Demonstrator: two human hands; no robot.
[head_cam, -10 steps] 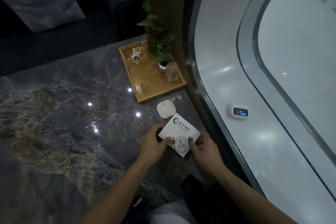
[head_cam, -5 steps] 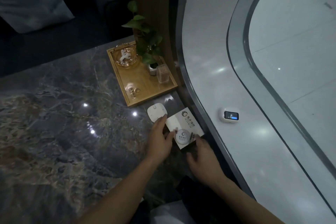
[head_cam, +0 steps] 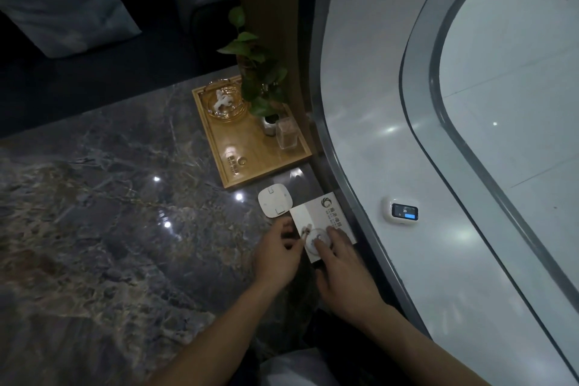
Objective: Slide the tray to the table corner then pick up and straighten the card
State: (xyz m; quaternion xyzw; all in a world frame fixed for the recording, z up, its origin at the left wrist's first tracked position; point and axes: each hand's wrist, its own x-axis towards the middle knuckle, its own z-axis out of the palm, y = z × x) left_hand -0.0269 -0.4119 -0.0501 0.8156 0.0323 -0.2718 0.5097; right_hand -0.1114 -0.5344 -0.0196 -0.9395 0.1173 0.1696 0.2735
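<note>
A wooden tray (head_cam: 269, 163) sits at the far right corner of the dark marble table (head_cam: 109, 229), against the wall. A white card (head_cam: 316, 213) with a logo and a round picture lies flat on the table near the right edge, just before the tray. My left hand (head_cam: 275, 257) rests at the card's left edge, fingers curled, thumb touching the edge. My right hand (head_cam: 341, 273) lies on top of the card's near end, fingertips pressing on the round picture. The near part of the card is hidden under my right hand.
On the tray stand a glass ashtray (head_cam: 224, 102), a small potted plant (head_cam: 260, 84) and a clear holder (head_cam: 286, 133). A white square pad (head_cam: 275, 202) lies between tray and card. A small white device with a screen (head_cam: 401, 210) is on the curved wall at the right.
The card has turned from a slanted position to lie along the table's right edge. My right hand has moved from the card's edge onto its top; my left hand has slid down along its left side.
</note>
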